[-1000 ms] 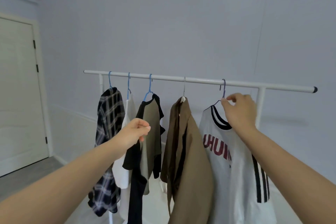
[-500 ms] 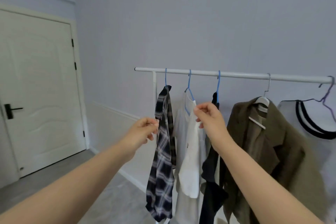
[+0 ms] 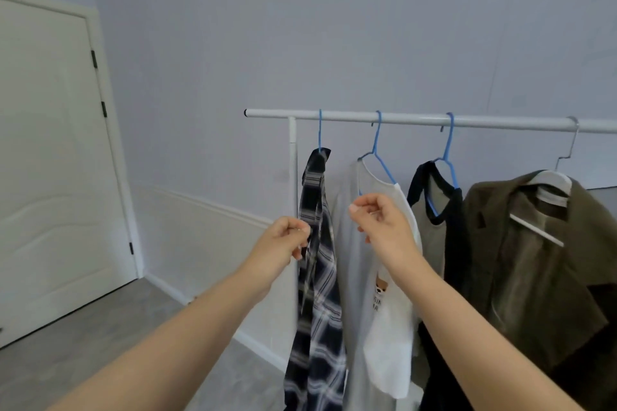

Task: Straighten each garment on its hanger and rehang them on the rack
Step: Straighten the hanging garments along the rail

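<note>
A white rack rail (image 3: 417,119) carries several garments on hangers. At the left end a dark plaid shirt (image 3: 320,310) hangs narrow and bunched on a blue hanger (image 3: 320,133). My left hand (image 3: 283,243) pinches its front edge at chest height. Beside it hangs a white T-shirt (image 3: 384,344), sitting crooked on its blue hanger (image 3: 379,153). My right hand (image 3: 380,227) is in front of that shirt's shoulder with fingers curled; a grip is not visible. Further right hang an olive and black T-shirt (image 3: 430,207) and a brown jacket (image 3: 534,260).
The rack's upright post (image 3: 292,160) stands just left of the plaid shirt. A closed white door (image 3: 50,160) is at the left, with grey floor (image 3: 100,344) in front of it. The pale wall is close behind the rack.
The view has swung to the rack's left end. My right hand left the striped white shirt's hanger and came to the white T-shirt. My left hand moved onto the plaid shirt.
</note>
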